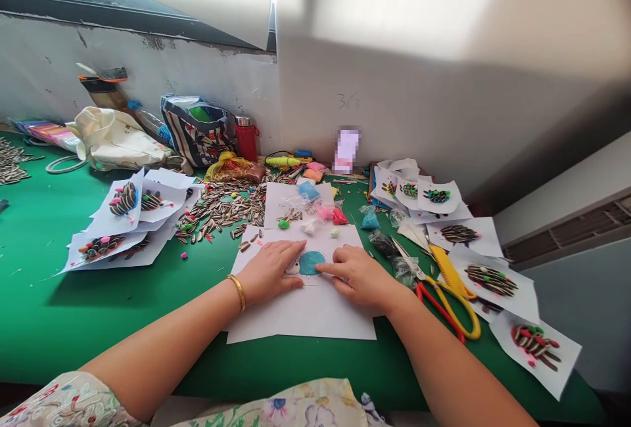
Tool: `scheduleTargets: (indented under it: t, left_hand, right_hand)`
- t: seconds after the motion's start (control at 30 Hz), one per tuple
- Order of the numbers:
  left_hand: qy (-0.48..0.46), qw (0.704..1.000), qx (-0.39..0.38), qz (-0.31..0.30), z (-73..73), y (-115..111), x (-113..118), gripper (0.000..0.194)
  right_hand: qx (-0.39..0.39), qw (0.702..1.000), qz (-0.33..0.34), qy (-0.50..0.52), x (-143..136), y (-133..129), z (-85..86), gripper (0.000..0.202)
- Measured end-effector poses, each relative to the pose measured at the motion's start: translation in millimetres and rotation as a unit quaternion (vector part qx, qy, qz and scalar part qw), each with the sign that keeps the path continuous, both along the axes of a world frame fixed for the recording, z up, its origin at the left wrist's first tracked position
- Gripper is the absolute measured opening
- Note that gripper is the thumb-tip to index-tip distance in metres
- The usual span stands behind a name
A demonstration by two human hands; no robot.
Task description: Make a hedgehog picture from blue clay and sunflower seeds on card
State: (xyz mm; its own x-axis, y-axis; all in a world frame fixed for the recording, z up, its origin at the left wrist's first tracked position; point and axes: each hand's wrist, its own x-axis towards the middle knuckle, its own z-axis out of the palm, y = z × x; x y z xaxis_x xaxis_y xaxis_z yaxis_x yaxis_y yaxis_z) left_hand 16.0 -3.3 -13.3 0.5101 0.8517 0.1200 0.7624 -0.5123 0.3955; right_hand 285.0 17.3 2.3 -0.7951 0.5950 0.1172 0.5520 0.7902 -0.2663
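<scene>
Far L of the green surface (162, 322): loose seeds (12, 161), then coloured packs (49, 131) nr the wall. Next, a cream bag (118, 141), w/ a brown flask (106, 92) behind it and a clear bottle (150, 121) btwn it and the striped bag (192, 131). In front of these, overlapping L cards (121, 222), each visible design made of seeds w/ coloured dots. R of them, a big seed pile (221, 210), w/ a yellow net bag (221, 169) at its back edge and a red flask (245, 139) just behind.

L hand (273, 270), gold bangle (238, 292) at the wrist, lies flat on the white paper (300, 315), fingers spread, gripping nothing. Blue patch (311, 263) sits on the paper btwn both hands, on a small outlined drawing. Above it, a green blob (284, 224) and clay in bags, incl. pink clay (324, 212) and red clay (340, 217). R hand (362, 277): index straight, tip on the patch's R edge, other fingers partly curled; can't tell if anything's tucked under them.

R of that hand, scissors (434, 292) w/ yellow & red handles, blades pointing up-L, next to a yellow tool (448, 270). Far R, more seed cards (493, 280) run down the surface's edge, nearest one tilted.
</scene>
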Motion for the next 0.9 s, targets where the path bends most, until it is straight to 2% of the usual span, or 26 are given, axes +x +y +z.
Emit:
scheduleTargets:
  t: [0.37, 0.6, 0.77, 0.9]
  left_hand:
    - [0.007, 1.000, -0.002, 0.002, 0.9, -0.5, 1.0, 0.078]
    - [0.004, 1.000, 0.005, 0.004, -3.6, 0.5, -0.8, 0.081]
    - [-0.003, 1.000, 0.008, 0.000, -3.9, 0.2, -0.9, 0.080]
    - [0.008, 1.000, 0.002, 0.004, -2.3, 0.5, -0.2, 0.082]
  right_hand:
    - [0.012, 1.000, -0.010, 0.022, 7.3, 7.3, -3.4, 0.038]
    - [0.015, 1.000, -0.009, 0.010, 7.8, 7.6, -4.1, 0.032]
    - [0.012, 1.000, -0.011, 0.026, 7.2, 7.9, -4.9, 0.042]
    - [0.000, 1.000, -0.016, 0.003, 5.8, 6.9, -4.6, 0.036]
